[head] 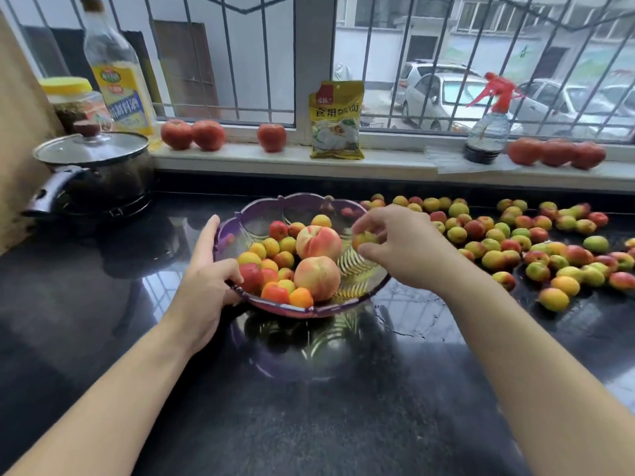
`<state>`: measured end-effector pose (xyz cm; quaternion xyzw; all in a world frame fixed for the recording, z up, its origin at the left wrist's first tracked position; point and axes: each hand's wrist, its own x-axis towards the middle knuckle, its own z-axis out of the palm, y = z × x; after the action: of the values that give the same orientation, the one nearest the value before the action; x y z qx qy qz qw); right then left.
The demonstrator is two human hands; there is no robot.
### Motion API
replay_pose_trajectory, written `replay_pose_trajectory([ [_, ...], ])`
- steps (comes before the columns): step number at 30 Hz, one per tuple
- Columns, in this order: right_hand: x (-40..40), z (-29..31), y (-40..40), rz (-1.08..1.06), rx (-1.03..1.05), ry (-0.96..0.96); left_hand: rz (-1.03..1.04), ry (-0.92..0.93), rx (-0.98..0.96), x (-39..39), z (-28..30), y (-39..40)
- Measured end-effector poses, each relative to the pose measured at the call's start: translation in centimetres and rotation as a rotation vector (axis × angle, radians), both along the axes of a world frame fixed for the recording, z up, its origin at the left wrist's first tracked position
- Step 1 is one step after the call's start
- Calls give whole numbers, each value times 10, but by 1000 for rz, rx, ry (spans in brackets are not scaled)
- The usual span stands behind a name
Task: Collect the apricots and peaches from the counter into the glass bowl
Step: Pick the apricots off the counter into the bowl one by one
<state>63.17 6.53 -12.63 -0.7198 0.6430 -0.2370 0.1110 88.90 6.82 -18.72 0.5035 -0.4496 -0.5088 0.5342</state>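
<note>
Low in the frame, two bare forearms reach over the dark counter [343, 424]. The left hand [206, 283] grips the bowl [261, 207] by its left rim, at centre frame. The right hand [402, 245] pinches one yellow-red apricot [363, 239] over the bowl's right side. Inside lie two pink-yellow peaches [318, 259] and over a dozen small apricots [271, 266]. Dozens more, green, yellow and red, are scattered on the counter at right [536, 242]. On the sill [240, 156] beyond sit six tomatoes [208, 135].
</note>
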Motion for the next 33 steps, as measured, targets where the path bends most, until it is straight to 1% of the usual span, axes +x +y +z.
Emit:
replay_pose_trajectory([
  [2,0,1,17,29,106,72,-24,73,26,11,0,2],
  [4,-1,-2,32,57,161,135,-36,130,70,15,4,0],
  [7,-3,-7,48,63,210,231,-30,65,141,7,7,0],
  [9,-6,-6,57,68,247,288,-92,96,165,1,5,4],
  [11,-8,-4,64,77,259,286,-155,169,201,0,9,10],
  [14,-6,-5,66,88,248,288,-117,224,196,0,10,11],
  [15,-6,-5,66,94,249,262,-93,213,184,-1,10,11],
  [17,-10,0,66,76,211,101,-51,196,156,-3,10,10],
  [20,-25,15,49,-101,-22,-191,18,223,130,6,10,5],
  [22,-33,18,21,-212,-111,-282,58,256,126,17,10,1],
  [23,-34,16,4,-239,-108,-265,81,278,130,24,11,-2],
  [25,-30,5,-38,-239,-66,-157,120,339,132,37,10,-8],
  [29,-5,-17,-117,-148,-23,64,153,488,121,52,8,-16],
  [33,22,-37,-185,-33,50,387,156,601,135,55,1,-20],
])
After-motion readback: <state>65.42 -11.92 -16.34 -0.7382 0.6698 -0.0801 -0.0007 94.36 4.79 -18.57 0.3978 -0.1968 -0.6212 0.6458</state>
